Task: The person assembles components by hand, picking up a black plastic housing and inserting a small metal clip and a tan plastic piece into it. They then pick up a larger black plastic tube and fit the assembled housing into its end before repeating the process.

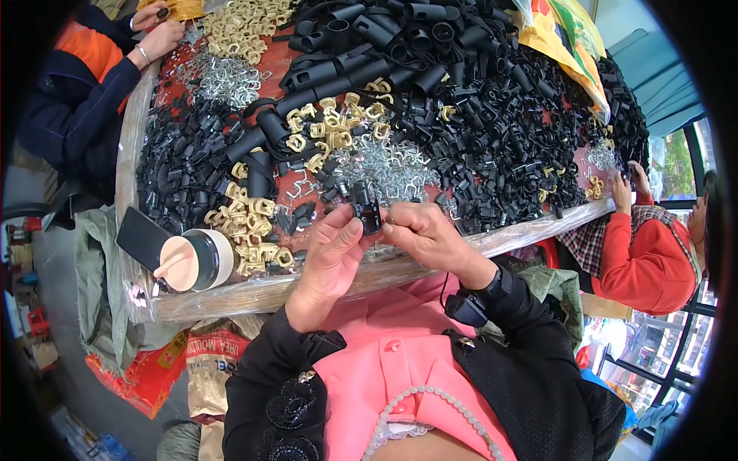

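Over the table's near edge, my left hand [329, 253] grips a small black plastic part [364, 206], held upright between thumb and fingers. My right hand [432, 234] is closed in a pinch against the part's right side; what its fingertips hold, if anything, is too small to make out. Just beyond both hands lies a heap of bent silver wire clips [384, 165]. Beige plastic fittings [338, 127] are piled behind and to the left of it, and small black plastic pieces [492, 165] spread to the right.
A lidded jar [215, 257] and a dark phone [143, 237] sit at the table's left corner. Larger black tubes [338, 69] are heaped at the back. Two people work nearby, one sleeve [81, 115] at left, one red sleeve [646, 261] at right. A wooden rim [507, 238] edges the table.
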Available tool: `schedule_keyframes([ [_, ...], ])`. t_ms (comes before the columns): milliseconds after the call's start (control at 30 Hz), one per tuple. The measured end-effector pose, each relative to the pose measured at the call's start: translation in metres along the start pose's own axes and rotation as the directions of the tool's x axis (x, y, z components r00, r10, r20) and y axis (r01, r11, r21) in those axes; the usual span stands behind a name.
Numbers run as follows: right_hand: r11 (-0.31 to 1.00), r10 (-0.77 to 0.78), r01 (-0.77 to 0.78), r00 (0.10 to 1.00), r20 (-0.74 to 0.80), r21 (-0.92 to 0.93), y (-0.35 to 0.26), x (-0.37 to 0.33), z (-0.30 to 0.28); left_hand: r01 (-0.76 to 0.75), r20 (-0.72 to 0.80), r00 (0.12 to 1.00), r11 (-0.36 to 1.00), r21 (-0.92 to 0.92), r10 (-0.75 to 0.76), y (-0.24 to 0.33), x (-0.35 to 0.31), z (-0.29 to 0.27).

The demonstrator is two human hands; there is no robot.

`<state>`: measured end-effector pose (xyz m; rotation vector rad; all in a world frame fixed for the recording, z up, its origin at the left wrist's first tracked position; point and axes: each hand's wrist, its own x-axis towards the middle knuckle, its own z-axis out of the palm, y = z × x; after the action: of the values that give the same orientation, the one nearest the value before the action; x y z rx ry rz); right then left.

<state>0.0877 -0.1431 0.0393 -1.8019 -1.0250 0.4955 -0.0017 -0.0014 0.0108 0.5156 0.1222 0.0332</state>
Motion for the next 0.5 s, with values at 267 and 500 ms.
schedule_keyframes([
  [267, 0.914, 0.11, -0.147, 0.987, 0.12, 0.378, 0.0051, -0.0043, -0.007, 0.036, 0.046, 0.998, 0.999, 0.007, -0.036, 0.0021, -0.0015, 0.0023],
  [500, 0.958, 0.105, -0.106, 0.994, 0.016, 0.266, -0.0004, -0.005, -0.01, 0.175, 0.029, 0.985, 0.978, -0.11, -0.173, -0.0005, -0.0042, -0.0042],
])
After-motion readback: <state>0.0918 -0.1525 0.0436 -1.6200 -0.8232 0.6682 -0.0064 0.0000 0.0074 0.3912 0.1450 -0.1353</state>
